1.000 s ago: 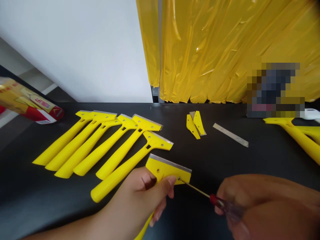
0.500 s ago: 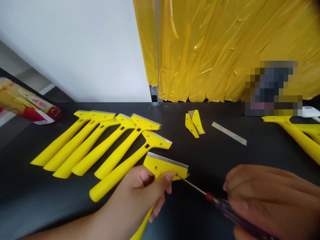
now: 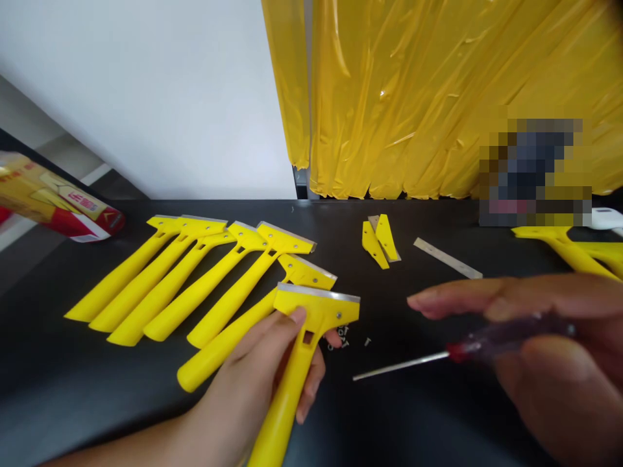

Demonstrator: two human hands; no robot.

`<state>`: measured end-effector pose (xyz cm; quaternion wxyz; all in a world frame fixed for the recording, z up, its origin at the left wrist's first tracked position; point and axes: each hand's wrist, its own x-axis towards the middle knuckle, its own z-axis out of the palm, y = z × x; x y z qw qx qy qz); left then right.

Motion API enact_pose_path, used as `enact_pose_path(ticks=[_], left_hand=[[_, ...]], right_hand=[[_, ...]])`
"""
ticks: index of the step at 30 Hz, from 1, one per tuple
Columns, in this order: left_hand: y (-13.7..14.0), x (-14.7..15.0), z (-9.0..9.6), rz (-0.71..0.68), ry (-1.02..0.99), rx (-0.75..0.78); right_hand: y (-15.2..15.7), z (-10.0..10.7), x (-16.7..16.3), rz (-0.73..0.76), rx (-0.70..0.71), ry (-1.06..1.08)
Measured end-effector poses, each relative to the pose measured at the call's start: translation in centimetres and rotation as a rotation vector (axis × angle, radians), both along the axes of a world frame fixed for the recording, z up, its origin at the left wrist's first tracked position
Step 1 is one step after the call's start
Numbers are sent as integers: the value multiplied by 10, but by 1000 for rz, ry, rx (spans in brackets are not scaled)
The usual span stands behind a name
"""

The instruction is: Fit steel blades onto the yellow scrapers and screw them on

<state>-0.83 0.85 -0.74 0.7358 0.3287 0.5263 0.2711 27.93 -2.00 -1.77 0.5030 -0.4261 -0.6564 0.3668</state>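
Note:
My left hand point(image 3: 272, 363) is closed around the neck of a yellow scraper point(image 3: 318, 308), its thumb pressed on the head near the metal blade edge. One screw head shows at the right of this scraper's head; the thumb covers the left side. In my right hand point(image 3: 549, 363) is a screwdriver point(image 3: 481, 344) with a dark see-through handle and red collar. Its shaft points left, apart from the scraper, and the index finger is stretched out. Small loose screws point(image 3: 367, 342) lie on the black table just behind the held scraper, partly hidden by my left fingers.
Several yellow scrapers point(image 3: 214, 285) lie in a row at left. Yellow cover plates point(image 3: 374, 244) with a blade between them and a loose blade strip point(image 3: 448, 257) lie further back. More scrapers point(image 3: 559, 243) are at right. A red-and-yellow packet point(image 3: 58, 201) stands far left.
The screwdriver tip has come off the scraper's right hole and swung down and away. The scraper has turned in my left hand, showing its handle, and loose screws are now visible.

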Motion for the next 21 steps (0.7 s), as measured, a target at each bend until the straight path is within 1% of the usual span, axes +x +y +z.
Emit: enact_pose_path(ticks=[1, 2, 3, 5, 7, 8, 9, 10, 11, 12, 13, 14, 15, 16, 17, 18, 19, 21], left_hand=[[0, -1, 0, 7, -28, -10], [1, -2, -1, 8, -46, -11], [1, -3, -1, 7, -53, -4], [3, -3, -2, 2, -70, 1], [5, -2, -1, 13, -105, -13], [5, -1, 1, 31, -125, -17], [6, -1, 2, 58, -141, -15], [7, -1, 4, 91, -150, -8], [8, 0, 6, 128, -155, 0], [8, -1, 8, 162, -155, 6], [8, -1, 10, 189, -153, 7], [9, -1, 12, 203, -148, 6], [9, -1, 13, 203, -140, 5], [9, -2, 14, 192, -133, 2], [8, -2, 15, 176, -126, -3], [8, -2, 15, 158, -120, -9], [8, -3, 15, 146, -120, -15], [7, -3, 15, 137, -134, -25]], right_hand=[[7, 5, -7, -66, -38, 141], [14, 10, -14, -55, -117, 253], [22, 15, -21, -15, -228, 363], [36, 21, -30, 132, -481, 533], [43, 21, -33, 283, -724, 607], [44, 19, -33, 342, -811, 581], [44, 16, -33, 368, -856, 488], [41, 13, -32, 363, -842, 327], [37, 10, -31, 345, -769, 110], [33, 7, -30, 329, -642, -126], [29, 4, -30, 319, -477, -356], [26, 1, -29, 320, -297, -543], [24, -1, -29, 329, -122, -670], [23, -4, -29, 335, 20, -744], [23, -5, -28, 330, 121, -790], [25, -6, -28, 321, 182, -822], [27, -7, -28, 315, 213, -851], [32, -8, -28, 333, 227, -893]])
